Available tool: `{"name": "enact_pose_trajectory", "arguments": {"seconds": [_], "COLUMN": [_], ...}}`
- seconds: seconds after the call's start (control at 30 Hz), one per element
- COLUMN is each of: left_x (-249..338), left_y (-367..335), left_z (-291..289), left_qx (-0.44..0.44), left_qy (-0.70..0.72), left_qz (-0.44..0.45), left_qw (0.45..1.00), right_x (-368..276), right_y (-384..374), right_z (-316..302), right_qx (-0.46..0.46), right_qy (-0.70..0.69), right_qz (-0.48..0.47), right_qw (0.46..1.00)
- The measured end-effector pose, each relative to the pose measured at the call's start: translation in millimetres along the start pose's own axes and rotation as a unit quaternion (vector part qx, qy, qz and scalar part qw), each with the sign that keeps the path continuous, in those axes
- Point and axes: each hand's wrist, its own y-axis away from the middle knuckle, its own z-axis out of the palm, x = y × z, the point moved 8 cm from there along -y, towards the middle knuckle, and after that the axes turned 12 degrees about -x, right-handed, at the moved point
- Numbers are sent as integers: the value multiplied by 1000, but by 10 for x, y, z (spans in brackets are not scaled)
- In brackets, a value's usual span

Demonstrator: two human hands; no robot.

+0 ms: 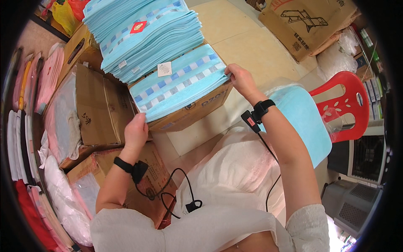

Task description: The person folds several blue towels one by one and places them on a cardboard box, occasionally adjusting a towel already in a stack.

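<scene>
A light blue towel [180,80] with a blue-and-grey checked band lies flat on a cardboard box [197,110] in front of me. My left hand [136,129] is closed on its near left corner, the fingers pinched at the edge. My right hand [242,80] pinches the right corner. A white paper tag [164,69] rests at the towel's far edge. Just beyond stands a tall stack of similar blue towels [155,46], with a red label [138,27] on one of them. Some layers show at the towel's near edge; I cannot tell how many.
On my right, a red plastic chair [359,101] bears light blue cloth [298,122] partly in clear plastic. An open cardboard box [103,113] and pink folded cloth [50,80] stand left. A large carton [306,25] is far right. Black cables [176,170] hang from my wrist straps.
</scene>
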Motion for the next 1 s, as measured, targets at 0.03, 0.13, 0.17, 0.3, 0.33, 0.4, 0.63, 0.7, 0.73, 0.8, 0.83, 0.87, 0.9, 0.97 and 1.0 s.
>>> {"name": "enact_pose_trajectory", "arguments": {"seconds": [0.03,0.13,0.17,0.3,0.33,0.4,0.63,0.7,0.73,0.8,0.83,0.87,0.9,0.97,1.0], "left_x": [-71,-124,-103,46,177,224,210,-127,-297,-458,-498,-559,-710,-734,-650], "left_y": [-48,-251,-248,-23,37,93,-296,-674,-886,-1247,-1306,-1416,-1449,-1494,-1491], "left_z": [-84,-413,-408,7,27,49,-173,-118,-51,136,276,326,495,580,613], "left_qx": [9,55,53,-42,-36,-28,-142,-121,-76,-46,-61,-61,-65,-23,-30], "left_qy": [17,35,27,-65,-66,-75,-24,111,181,342,426,429,503,599,600], "left_qz": [-13,-27,-18,35,54,39,40,-65,-93,-202,-286,-284,-302,-285,-281], "left_qw": [1000,998,998,996,996,996,989,984,976,916,856,856,807,748,748], "right_x": [-16,-127,-179,-104,-121,-125,-36,53,22,87,71,49,0,40,107], "right_y": [-17,-128,-144,-26,58,107,192,226,230,273,316,372,436,657,820], "right_z": [-43,-161,-208,-113,-41,37,-263,-438,-477,-606,-691,-745,-792,-999,-1103], "right_qx": [20,51,64,29,10,-9,54,86,87,74,74,57,39,36,31], "right_qy": [4,6,4,48,70,93,91,61,61,20,24,13,0,-16,-28], "right_qz": [-9,-28,-38,-38,-54,-69,-49,15,11,23,23,20,15,34,54], "right_qw": [1000,998,997,998,996,993,993,994,994,997,997,998,999,999,998]}}
